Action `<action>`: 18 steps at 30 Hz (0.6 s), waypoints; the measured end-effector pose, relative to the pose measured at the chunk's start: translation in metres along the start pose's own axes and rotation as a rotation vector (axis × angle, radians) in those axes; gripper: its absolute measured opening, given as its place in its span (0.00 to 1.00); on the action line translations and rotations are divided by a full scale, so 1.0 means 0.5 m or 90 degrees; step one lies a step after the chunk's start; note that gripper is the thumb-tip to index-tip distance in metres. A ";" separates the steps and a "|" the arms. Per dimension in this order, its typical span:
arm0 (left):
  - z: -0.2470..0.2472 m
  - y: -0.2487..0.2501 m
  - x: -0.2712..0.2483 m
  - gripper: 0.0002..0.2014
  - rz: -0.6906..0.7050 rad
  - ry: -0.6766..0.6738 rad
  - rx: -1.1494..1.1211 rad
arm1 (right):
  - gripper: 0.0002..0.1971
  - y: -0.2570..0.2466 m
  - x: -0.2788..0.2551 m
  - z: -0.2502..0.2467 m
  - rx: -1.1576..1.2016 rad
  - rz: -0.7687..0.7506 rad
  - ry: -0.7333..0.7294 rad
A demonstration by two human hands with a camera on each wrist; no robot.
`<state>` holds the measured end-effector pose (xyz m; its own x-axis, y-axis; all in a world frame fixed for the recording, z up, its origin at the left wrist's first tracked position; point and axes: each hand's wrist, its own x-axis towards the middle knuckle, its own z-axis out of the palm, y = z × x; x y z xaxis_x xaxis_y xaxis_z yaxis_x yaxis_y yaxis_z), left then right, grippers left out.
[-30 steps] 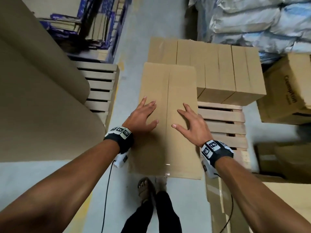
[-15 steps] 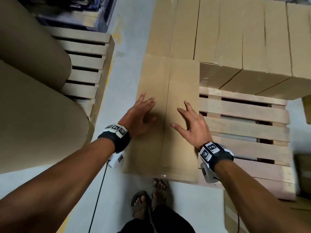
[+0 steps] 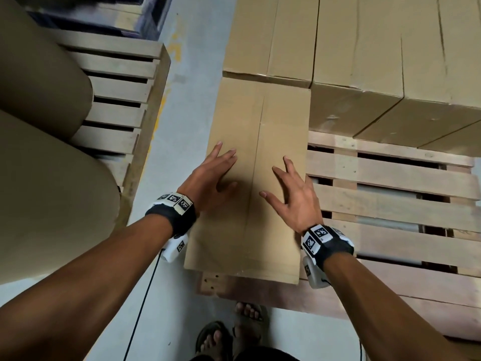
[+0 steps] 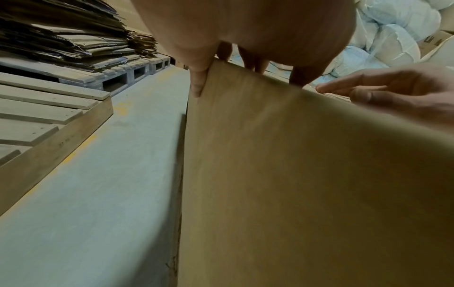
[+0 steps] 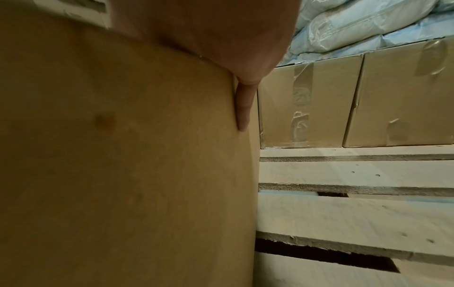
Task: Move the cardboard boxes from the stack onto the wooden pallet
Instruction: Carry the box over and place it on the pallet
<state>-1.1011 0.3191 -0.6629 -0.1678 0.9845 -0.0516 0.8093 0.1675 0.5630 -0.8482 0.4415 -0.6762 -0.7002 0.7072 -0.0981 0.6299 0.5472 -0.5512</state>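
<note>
Head view: a long cardboard box (image 3: 256, 178) lies flat along the left edge of the wooden pallet (image 3: 390, 196), its far end butted against a row of taller boxes (image 3: 364, 61) standing across the pallet's far edge. Bare slats lie open to the right of the box. Across a strip of grey floor (image 3: 187, 61) stands a second pallet (image 3: 117, 100), partly covered by large brown paper rolls (image 3: 39, 165). Sandalled feet (image 3: 216, 340) stand at the pallet's near edge. The left hand (image 3: 208, 183) lies flat on the box top left of the centre seam, fingers straight and spread. The right hand (image 3: 294, 196) lies flat right of the seam, near the box's right edge, fingers splayed. Neither hand grasps anything.

Left wrist view: the box (image 4: 307, 184) fills the right half, its side wall dropping to the floor (image 4: 98, 194). The left hand's fingers (image 4: 197, 81) lie across the top, one tip over the left edge. The right hand (image 4: 393, 93) is relaxed above the top. Flattened cardboard (image 4: 73, 38) is piled on pallets beyond, pale sacks (image 4: 393, 29) at far right.

Right wrist view: the box (image 5: 123, 165) fills the left; one right-hand finger (image 5: 243, 108) points down its right side wall. The taped boxes (image 5: 356, 101) stand on the pallet slats (image 5: 356, 213), sacks (image 5: 368, 25) behind.
</note>
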 end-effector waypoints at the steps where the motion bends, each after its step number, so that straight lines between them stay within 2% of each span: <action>1: 0.000 0.000 0.001 0.32 -0.004 -0.008 0.003 | 0.37 0.000 0.000 0.002 -0.004 0.005 0.004; 4: -0.009 -0.001 0.006 0.34 -0.012 -0.042 0.008 | 0.37 -0.003 0.001 0.001 -0.005 0.000 0.011; 8: -0.023 -0.010 0.022 0.44 -0.026 -0.084 0.012 | 0.38 -0.009 0.013 -0.005 -0.007 -0.007 0.015; 12: -0.023 -0.018 0.026 0.35 -0.023 -0.064 -0.004 | 0.39 -0.011 0.018 0.001 -0.014 0.003 0.010; 18: -0.016 -0.028 0.031 0.37 -0.009 -0.032 0.036 | 0.40 -0.006 0.028 0.011 -0.020 0.017 0.011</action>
<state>-1.1195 0.3313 -0.6651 -0.1516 0.9832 -0.1018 0.8376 0.1824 0.5149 -0.8616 0.4473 -0.6806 -0.6770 0.7295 -0.0975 0.6586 0.5414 -0.5226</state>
